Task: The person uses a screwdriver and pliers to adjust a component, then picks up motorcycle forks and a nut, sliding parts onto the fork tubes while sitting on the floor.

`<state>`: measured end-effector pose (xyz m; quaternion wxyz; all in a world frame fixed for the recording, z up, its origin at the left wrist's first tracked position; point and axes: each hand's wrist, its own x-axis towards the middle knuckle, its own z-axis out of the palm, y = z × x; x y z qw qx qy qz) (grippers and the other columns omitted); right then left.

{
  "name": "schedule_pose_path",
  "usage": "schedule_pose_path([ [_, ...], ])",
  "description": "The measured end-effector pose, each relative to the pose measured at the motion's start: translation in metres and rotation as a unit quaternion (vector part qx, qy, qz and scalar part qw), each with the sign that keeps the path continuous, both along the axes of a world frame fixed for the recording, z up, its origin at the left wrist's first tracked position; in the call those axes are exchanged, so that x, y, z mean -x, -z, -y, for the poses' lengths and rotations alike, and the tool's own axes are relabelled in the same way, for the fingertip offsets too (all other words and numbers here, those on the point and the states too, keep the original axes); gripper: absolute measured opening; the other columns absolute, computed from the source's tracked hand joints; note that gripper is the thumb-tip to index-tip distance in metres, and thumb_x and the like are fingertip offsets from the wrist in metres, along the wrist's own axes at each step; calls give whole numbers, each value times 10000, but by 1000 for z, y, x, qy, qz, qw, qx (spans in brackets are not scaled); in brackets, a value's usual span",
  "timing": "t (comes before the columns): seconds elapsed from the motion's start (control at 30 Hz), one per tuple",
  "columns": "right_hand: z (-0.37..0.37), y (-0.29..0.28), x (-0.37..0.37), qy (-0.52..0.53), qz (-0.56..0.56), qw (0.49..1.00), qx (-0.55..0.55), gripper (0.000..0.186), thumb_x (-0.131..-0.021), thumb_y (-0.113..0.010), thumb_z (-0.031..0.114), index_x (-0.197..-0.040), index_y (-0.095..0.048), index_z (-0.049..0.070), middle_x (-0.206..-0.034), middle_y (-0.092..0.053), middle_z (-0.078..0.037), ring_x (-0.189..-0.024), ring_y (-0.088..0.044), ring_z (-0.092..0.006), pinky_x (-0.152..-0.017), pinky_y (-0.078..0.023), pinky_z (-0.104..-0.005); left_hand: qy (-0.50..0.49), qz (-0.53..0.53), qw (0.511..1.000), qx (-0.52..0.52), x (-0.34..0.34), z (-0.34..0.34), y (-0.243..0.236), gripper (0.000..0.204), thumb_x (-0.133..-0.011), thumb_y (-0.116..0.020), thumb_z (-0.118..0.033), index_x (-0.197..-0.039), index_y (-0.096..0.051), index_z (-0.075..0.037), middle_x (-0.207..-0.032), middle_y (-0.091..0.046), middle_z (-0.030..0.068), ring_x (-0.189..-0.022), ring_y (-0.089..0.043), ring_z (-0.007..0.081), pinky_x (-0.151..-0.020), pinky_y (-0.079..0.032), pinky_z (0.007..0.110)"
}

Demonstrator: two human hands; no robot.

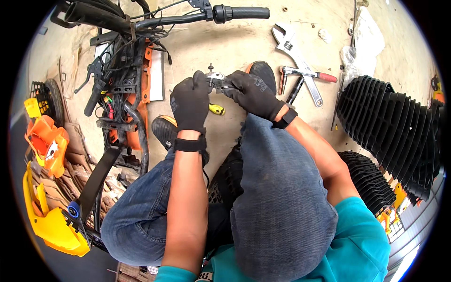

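Both my hands wear black work gloves and meet in front of me, over the concrete floor. Between them is a small silver metal part with a bolt sticking up (216, 76); it looks like a clamp or a caliper, though the fingers hide much of it. My left hand (190, 101) is closed on its left side, thumb and fingers pinched. From the right, my right hand (253, 94) grips the part's other side with curled fingers. Just below the hands, a yellow-handled tool (217, 109) lies on the floor.
A vehicle frame with handlebar (244, 12) and cables stands at left. On the floor at right lie a large adjustable wrench (300, 63) and a red-handled ratchet (324, 77). Black ribbed plastic stacks (385, 127) stand farther right. Yellow body panels (56, 230) and cardboard (82, 181) are at left.
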<state>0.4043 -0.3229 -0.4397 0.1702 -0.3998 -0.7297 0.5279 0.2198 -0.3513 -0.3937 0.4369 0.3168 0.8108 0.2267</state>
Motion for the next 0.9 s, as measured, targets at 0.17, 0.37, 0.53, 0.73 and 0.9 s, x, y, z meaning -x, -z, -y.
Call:
schedule_pose_path([
  [0.17, 2, -2, -3, -16, 19, 999, -44, 239, -904, -620, 156, -1108, -648, 33, -1015, -644, -149, -933, -636, -314, -816, -503, -380, 149, -131, 980, -18, 8, -5, 1, 457, -962, -489, -357, -753, -692, -4, -690, -657, 163, -588, -592, 293, -585, -465, 411],
  [0.37, -6, -14, 1, -5, -10, 999, -39, 232, -906, -614, 141, -1114, -647, 42, -1064, -649, -136, -941, -642, -311, -825, -505, -378, -265, 481, 835, -26, 9, 16, 20, 287, -1002, -525, -339, -819, -551, -120, -541, -409, -44, -404, -324, 80, -405, -273, 242],
  [0.53, -6, -22, -1, 27, 41, 996, -77, 195, -894, -626, 145, -1064, -674, 64, -986, -666, -111, -885, -639, -302, -781, -496, -367, -255, 279, 926, -12, -10, 1, 5, 291, -992, -545, -340, -817, -580, -110, -518, -393, -41, -428, -348, 79, -427, -306, 261],
  [0.73, -11, -28, -3, 37, 42, 987, -150, 198, -867, -645, 140, -1053, -682, 83, -873, -680, -88, -807, -639, -272, -728, -473, -381, -303, 495, 814, -18, -16, 3, -5, 470, -1017, -484, -414, -617, -455, -168, -493, -306, -54, -445, -279, 95, -477, -265, 265],
  [0.9, -7, -27, -2, 79, -13, 994, -79, 236, -842, -663, 159, -1067, -665, 86, -877, -683, -99, -746, -630, -289, -716, -460, -408, -310, 580, 742, -130, -37, 7, 3, 302, -1045, -438, -327, -880, -552, -101, -646, -436, -38, -577, -401, 83, -573, -359, 251],
])
